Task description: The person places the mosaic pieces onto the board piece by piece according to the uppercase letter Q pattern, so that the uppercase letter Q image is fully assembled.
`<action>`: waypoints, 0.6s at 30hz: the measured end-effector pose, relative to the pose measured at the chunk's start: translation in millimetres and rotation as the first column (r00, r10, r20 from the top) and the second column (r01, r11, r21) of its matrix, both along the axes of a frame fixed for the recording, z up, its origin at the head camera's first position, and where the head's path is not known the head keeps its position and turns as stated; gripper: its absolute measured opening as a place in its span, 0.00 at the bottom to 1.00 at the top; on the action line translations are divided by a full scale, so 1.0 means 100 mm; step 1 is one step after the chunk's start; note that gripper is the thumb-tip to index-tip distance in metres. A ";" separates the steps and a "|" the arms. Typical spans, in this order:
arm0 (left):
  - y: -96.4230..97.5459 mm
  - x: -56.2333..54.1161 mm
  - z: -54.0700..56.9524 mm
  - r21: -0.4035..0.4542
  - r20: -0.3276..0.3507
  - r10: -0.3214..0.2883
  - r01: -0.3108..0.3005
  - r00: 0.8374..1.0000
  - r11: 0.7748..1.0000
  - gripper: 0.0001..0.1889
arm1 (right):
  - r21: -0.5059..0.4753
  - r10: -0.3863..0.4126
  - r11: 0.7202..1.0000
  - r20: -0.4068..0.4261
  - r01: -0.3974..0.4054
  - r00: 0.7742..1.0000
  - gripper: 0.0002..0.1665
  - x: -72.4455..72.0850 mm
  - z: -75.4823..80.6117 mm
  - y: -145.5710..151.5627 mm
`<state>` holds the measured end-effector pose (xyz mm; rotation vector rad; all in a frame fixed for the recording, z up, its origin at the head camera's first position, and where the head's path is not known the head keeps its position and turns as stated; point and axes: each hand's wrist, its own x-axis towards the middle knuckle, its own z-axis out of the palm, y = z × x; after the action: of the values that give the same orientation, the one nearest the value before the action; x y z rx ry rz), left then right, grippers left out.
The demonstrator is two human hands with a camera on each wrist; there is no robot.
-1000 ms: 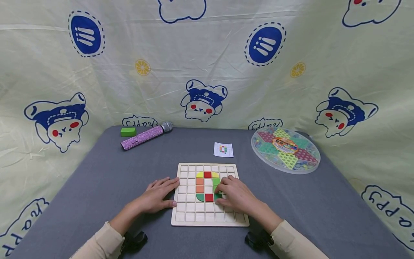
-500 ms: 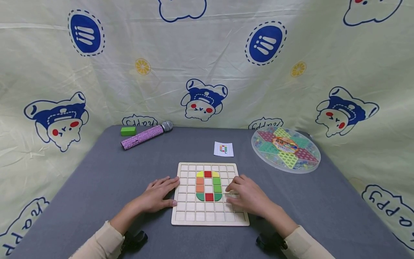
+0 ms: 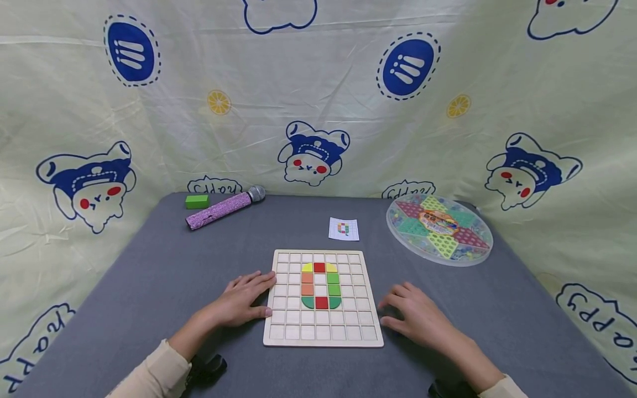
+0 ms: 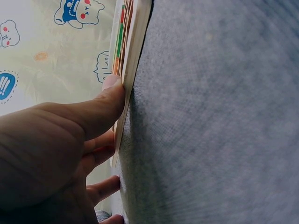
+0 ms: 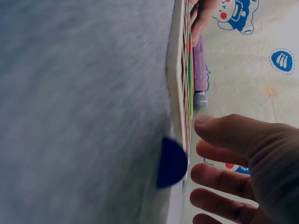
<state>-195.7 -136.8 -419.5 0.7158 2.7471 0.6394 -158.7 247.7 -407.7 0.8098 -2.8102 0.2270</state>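
A pale wooden grid board (image 3: 288, 331) lies on the grey cloth. Set in its cells is a ring of coloured pieces: red squares (image 3: 322, 303), orange squares (image 3: 307, 289), light green squares (image 3: 333, 289), and rounded yellow (image 3: 332, 267) and dark green corners (image 3: 308, 303). My left hand (image 3: 241, 301) touches the board's left edge with thumb and fingertips, fingers extended. Just off the right edge, my right hand (image 3: 420, 315) hovers low with loosely bent fingers and nothing visible in them. A dark blue half-round shape (image 5: 172, 164) appears below the fingers in the right wrist view.
Beyond the board lies a small printed card (image 3: 343, 229) with a coloured pattern. A round game box (image 3: 440, 229) sits at the back right. At the back left are a green block (image 3: 197, 202) and a purple glittery microphone (image 3: 221, 213). A printed curtain (image 3: 318, 99) hangs behind.
My right hand has drawn back from the light green and dark green pieces, moving right across the board and past its edge. The left hand and the board have stayed put.
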 end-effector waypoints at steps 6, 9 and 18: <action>0.00 0.00 0.00 0.011 -0.004 -0.008 0.008 1.000 1.000 0.38 | 0.001 -0.004 1.000 -0.028 0.004 1.000 0.12 0.07 -0.05 0.14; 0.00 0.00 0.00 0.016 -0.012 -0.010 0.010 1.000 1.000 0.38 | -0.003 -0.005 1.000 -0.034 0.005 0.999 0.12 0.10 -0.06 0.19; 0.00 -0.01 -0.01 0.012 -0.010 -0.007 0.007 1.000 1.000 0.38 | -0.016 -0.020 1.000 -0.032 0.019 0.999 0.12 0.19 -0.05 0.25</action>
<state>-196.4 -136.9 -420.1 0.7330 2.7506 0.6526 -139.7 272.9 -413.2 0.7754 -2.7811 0.2310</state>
